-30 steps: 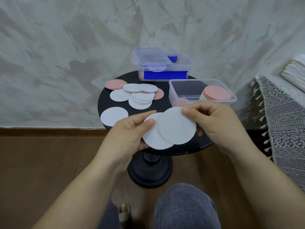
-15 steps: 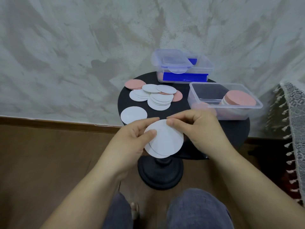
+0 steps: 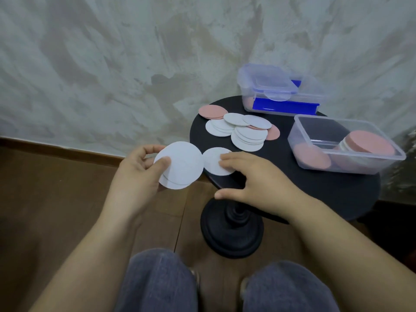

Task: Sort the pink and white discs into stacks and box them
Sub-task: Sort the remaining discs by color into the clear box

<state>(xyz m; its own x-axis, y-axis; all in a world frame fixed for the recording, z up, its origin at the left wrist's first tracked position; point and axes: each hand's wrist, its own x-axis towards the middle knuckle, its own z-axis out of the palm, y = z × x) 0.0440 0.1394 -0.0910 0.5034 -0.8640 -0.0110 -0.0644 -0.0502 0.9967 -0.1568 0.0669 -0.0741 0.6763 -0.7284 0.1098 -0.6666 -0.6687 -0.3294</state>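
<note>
The left hand (image 3: 135,176) is raised off the near-left edge of the round black bench (image 3: 315,192), palm turned inward. It grips a few white discs (image 3: 180,167) held nearly flush: the thumb lies on the top face near the left rim and the fingers curl round behind. The right hand (image 3: 254,179) reaches forward, palm down, over the front edge of the bench. Its fingers are stretched out and loosely spread, their tips resting on a lone white disc (image 3: 213,162) that lies flat near the bench's rim, just beside the held discs. The thumb juts out sideways below the edge and holds nothing. Farther back on the bench lies a loose pile of white and pink discs (image 3: 247,136). To the right stands an open clear box (image 3: 351,167) with a pink-topped stack (image 3: 369,143) inside it. Behind that is a lidded box (image 3: 267,79) with blue clips.
</note>
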